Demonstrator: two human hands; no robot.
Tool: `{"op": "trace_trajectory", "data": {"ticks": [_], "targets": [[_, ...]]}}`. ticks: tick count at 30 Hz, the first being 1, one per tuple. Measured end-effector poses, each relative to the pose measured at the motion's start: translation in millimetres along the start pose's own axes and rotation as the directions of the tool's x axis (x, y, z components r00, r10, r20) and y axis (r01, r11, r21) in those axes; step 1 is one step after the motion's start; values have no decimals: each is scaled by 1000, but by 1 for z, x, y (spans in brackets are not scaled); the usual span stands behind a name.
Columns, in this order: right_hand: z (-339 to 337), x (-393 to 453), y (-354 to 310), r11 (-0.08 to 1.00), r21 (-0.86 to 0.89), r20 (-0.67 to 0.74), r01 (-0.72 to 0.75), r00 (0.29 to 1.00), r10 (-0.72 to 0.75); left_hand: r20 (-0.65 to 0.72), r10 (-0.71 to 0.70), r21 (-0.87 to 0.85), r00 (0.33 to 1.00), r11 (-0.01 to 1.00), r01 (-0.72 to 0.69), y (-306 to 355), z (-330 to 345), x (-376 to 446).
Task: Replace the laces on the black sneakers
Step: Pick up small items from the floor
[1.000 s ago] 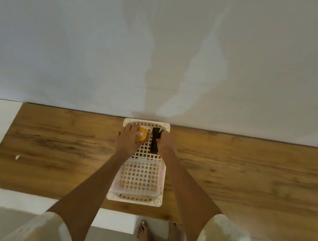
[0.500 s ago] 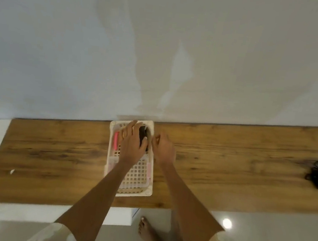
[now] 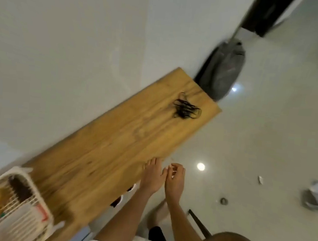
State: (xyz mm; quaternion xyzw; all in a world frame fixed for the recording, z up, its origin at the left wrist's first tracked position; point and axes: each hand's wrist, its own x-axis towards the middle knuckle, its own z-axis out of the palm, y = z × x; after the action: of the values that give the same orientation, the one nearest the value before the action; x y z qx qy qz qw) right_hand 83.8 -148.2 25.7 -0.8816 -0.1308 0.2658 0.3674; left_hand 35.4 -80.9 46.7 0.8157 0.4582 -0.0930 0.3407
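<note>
Down at the lower left, a white lattice basket [image 3: 35,189] sits on the wooden table [image 3: 112,145], holding a dark brush-like thing and some blurred orange and pink items; it looks parked at that end to leave the board free for work. Toward the middle, the left hand [image 3: 151,176] hangs over the table's near edge with fingers straight and spread, holding nothing. Just beside it, off the edge, the right hand [image 3: 174,178] has its fingers loosely curled; whether they pinch anything I cannot tell through the blur. Further right, a tangle of black laces [image 3: 186,109] lies near the table's far end, well apart from both hands, probably laid out ready for threading. No black sneakers are clearly visible. A grey bag [image 3: 223,70] leans by the wall beyond.
</note>
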Motion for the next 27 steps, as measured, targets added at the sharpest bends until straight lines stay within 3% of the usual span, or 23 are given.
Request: {"op": "trace_trajectory", "data": {"ticks": [5, 9, 13, 21, 27], "targets": [[-89, 67, 66, 957, 178, -169, -231, 950, 261, 163, 142, 20, 976, 989, -147, 128, 77, 33], [-140, 99, 130, 867, 313, -268, -389, 839, 473, 300, 161, 104, 940, 974, -200, 193, 148, 44], [-168, 118, 169, 754, 472, -346, -457, 691, 635, 431, 201, 142, 879, 947, -287, 236, 198, 51], [-180, 169, 259, 532, 667, -338, -521, 426, 840, 609, 252, 159, 752, 890, -426, 263, 306, 96], [-156, 201, 366, 374, 724, -240, -580, 296, 925, 713, 300, 188, 634, 789, -585, 235, 419, 143]]}}
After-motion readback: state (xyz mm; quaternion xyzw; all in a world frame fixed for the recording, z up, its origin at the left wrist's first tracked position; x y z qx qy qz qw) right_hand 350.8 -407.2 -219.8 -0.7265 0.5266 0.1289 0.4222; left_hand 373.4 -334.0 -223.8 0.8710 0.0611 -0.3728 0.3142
